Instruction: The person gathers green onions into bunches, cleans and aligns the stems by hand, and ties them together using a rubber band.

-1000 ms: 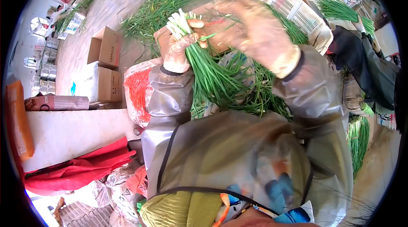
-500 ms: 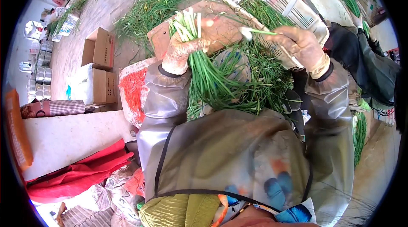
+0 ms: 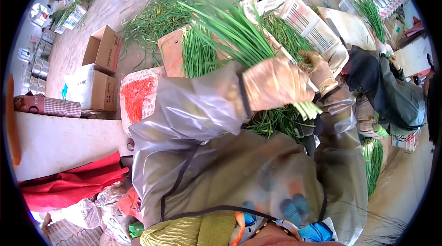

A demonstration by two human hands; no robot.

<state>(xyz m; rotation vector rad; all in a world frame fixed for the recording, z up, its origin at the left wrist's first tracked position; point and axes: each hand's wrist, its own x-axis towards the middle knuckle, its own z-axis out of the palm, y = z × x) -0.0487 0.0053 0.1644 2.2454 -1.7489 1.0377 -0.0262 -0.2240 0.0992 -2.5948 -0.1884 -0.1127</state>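
Observation:
My left hand [image 3: 276,82], in a pale glove, is closed around a bunch of chives [image 3: 239,34]. Their pale cut ends point down to the right, while the long leaves fan out to the upper left. Just behind it, my right hand [image 3: 322,73] has its fingers curled; the left hand partly hides it, and what it grips does not show. More green leaves [image 3: 198,55] lie across a brown board [image 3: 170,52]; whether they belong to the held bunch I cannot tell. Loose chives [image 3: 269,121] show below my left hand.
A white plastic crate [image 3: 317,29] with greens stands beyond my hands. A heap of greens [image 3: 156,18] lies on the floor. To the left are cardboard boxes [image 3: 102,48] and a bag of red strands [image 3: 138,96]. Another person's dark clothing [image 3: 382,73] shows at right.
My left hand has moved right and turned over with the bunch, swinging its pale ends from top to lower right. My right hand has come down and left; its single stalk no longer shows.

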